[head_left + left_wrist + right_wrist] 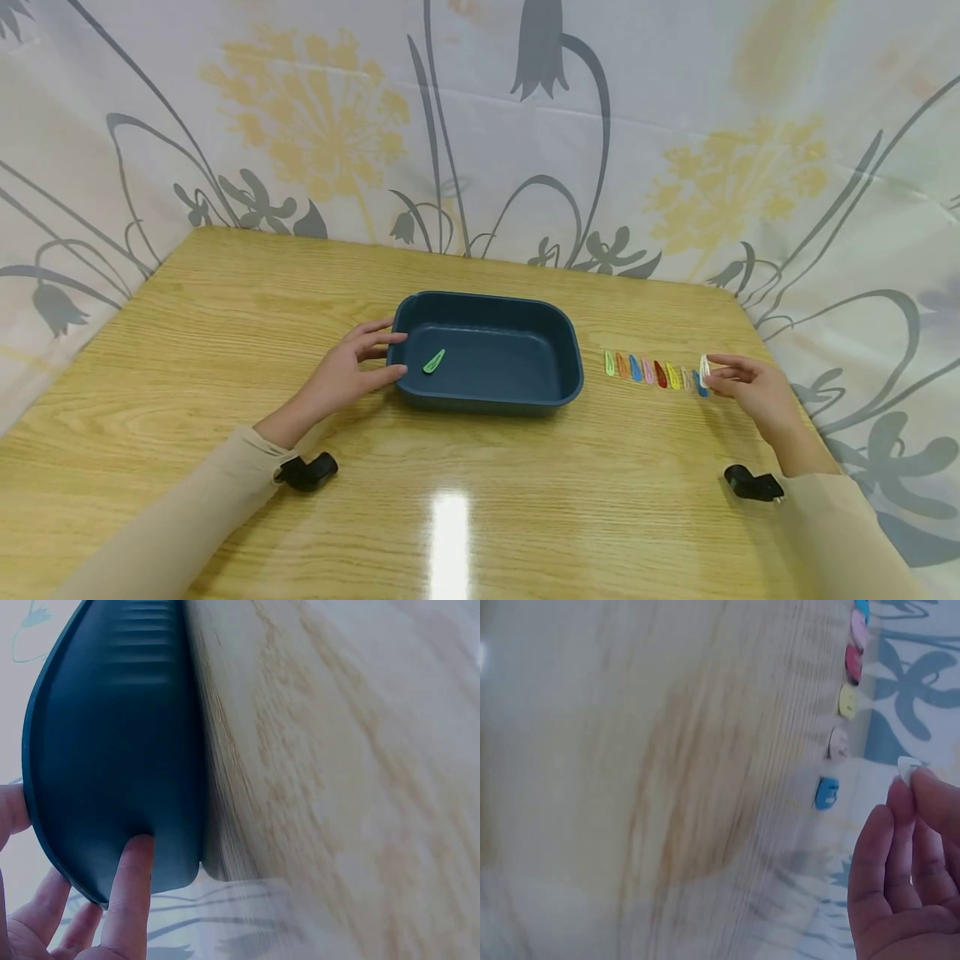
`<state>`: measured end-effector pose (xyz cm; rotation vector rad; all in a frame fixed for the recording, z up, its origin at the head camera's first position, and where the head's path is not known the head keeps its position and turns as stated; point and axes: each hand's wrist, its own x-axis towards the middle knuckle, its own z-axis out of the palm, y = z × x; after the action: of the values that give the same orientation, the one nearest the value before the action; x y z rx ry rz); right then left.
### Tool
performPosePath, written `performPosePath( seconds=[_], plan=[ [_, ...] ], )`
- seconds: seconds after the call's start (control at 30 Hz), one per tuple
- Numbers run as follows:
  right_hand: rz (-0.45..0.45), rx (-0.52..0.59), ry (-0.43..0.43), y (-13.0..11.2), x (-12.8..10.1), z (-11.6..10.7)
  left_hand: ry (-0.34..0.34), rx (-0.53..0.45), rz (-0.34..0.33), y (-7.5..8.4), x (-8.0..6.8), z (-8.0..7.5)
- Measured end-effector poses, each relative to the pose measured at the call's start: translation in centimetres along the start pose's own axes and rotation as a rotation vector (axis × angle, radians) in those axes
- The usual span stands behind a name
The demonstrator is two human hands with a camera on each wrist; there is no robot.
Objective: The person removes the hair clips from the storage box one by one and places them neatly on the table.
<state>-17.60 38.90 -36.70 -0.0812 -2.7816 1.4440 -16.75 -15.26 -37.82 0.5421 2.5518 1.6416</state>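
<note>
White hair clip [704,365] pinched in right hand [750,390] at frame right, lifted off the clip row [648,372]; left hand [347,373], fingers straight, steadies blue tray [570,350] at centre; next: carry over, release inside.

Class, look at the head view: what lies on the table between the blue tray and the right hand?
In the head view, a row of coloured hair clips lies between the blue tray and the right hand.

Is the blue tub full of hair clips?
No, the blue tub holds only one green clip; the other clips lie in a row on the table.
</note>
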Motion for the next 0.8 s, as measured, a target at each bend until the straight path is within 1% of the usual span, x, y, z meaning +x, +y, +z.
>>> performPosePath(
  seconds=[0.03,0.17,0.3,0.37,0.5,0.6,0.8],
  plan=[
    [-0.010,-0.017,-0.022,0.1,0.0,-0.2,-0.001,0.001,0.000,0.0,0.0,0.0],
    [0.016,0.004,-0.074,0.6,0.5,-0.9,-0.001,0.007,0.001,0.0,0.0,0.0],
    [0.053,-0.016,-0.120,1.0,0.9,-1.6,-0.001,0.006,0.003,-0.2,0.1,0.0],
    [0.077,-0.045,-0.146,1.2,1.1,-1.9,0.001,0.005,0.006,-0.2,0.1,0.1],
    [0.119,-0.140,-0.200,1.4,1.4,-2.3,0.005,0.001,0.010,-0.2,0.1,0.1],
    [0.122,-0.194,-0.219,1.7,1.6,-2.3,0.004,-0.001,0.011,-0.2,0.1,0.1],
    [0.119,-0.177,-0.221,2.2,2.0,-2.2,0.004,0.001,0.013,-0.4,0.2,0.1]
  ],
)
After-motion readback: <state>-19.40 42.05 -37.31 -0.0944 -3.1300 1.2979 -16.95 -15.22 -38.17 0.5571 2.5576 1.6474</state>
